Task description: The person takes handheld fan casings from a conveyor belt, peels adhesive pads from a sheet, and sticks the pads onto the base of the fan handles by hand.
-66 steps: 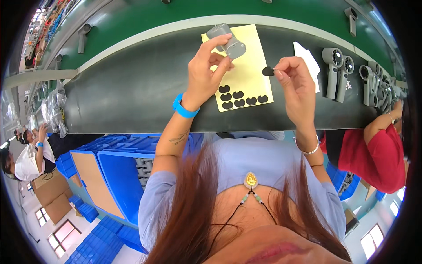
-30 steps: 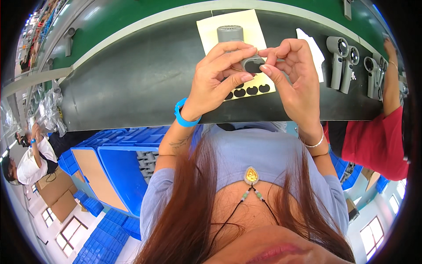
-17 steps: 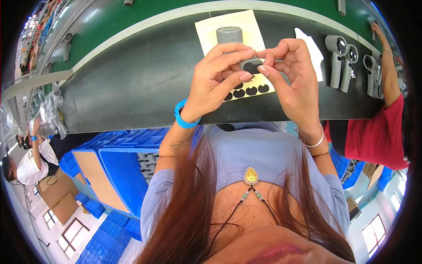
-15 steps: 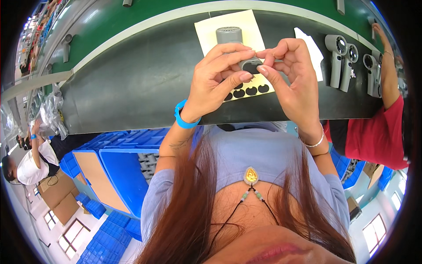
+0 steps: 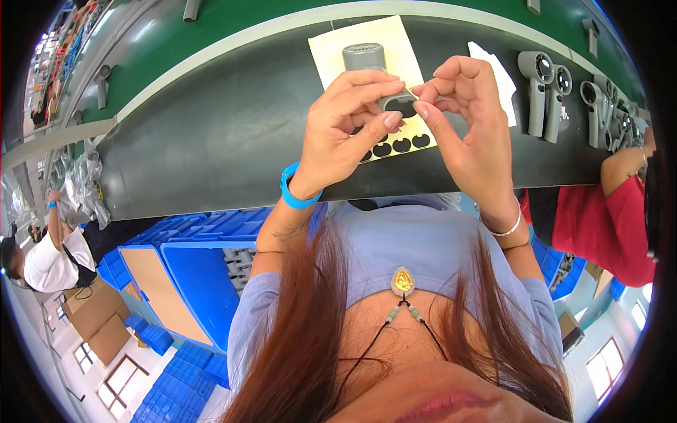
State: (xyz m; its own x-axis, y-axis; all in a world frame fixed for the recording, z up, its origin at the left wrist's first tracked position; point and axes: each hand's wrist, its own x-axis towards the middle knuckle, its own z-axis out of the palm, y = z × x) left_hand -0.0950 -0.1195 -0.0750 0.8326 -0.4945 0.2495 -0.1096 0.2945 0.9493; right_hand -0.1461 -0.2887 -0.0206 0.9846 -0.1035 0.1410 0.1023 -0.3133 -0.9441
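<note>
My left hand [image 5: 349, 130] is closed around a small grey rounded piece [image 5: 386, 103], whose near end shows a black oval face [image 5: 401, 107]. The thumb and forefinger of my right hand [image 5: 465, 116] are bent together at the right edge of that face; what they pinch is hidden. Beneath both hands lies a pale yellow sheet [image 5: 330, 51] with several black notched oval stickers [image 5: 402, 145] along its near edge. A grey part with a vent grille [image 5: 364, 56] rests beyond my left fingers; whether it joins the held piece cannot be told.
White paper [image 5: 502, 77] lies right of the sheet. Several grey handheld fans [image 5: 537, 99] line the dark table [image 5: 211, 134] further right, near a co-worker in a red sleeve [image 5: 599, 229]. A green belt [image 5: 233, 25] runs along the far side. Clear plastic bags [image 5: 86, 180] hang at the left.
My hands hold nearly the same pose around the grey piece. The co-worker's arm at the right has come down from the far side toward the fans. Items on the green belt have shifted.
</note>
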